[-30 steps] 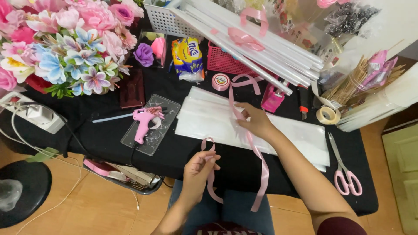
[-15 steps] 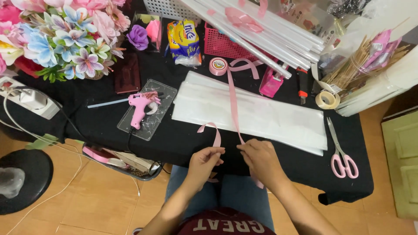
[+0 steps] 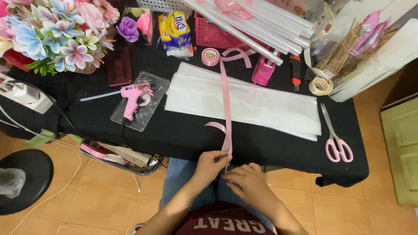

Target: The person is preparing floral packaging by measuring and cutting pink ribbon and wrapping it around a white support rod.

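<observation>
Both hands meet at the near edge of the desk (image 3: 183,135): the left hand (image 3: 212,164) pinches the pink ribbon (image 3: 225,102) in a tight grip, and the right hand (image 3: 246,182) closes its fingers on the ribbon's end just below. The ribbon runs taut back across the white wrapping sheets (image 3: 261,106) to its spool (image 3: 211,56). It looks measured out but uncut; the scissors (image 3: 334,137) lie untouched at the right.

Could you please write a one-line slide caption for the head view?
Both hands, left hand and right hand, pinch a pink ribbon running from its spool.
</observation>
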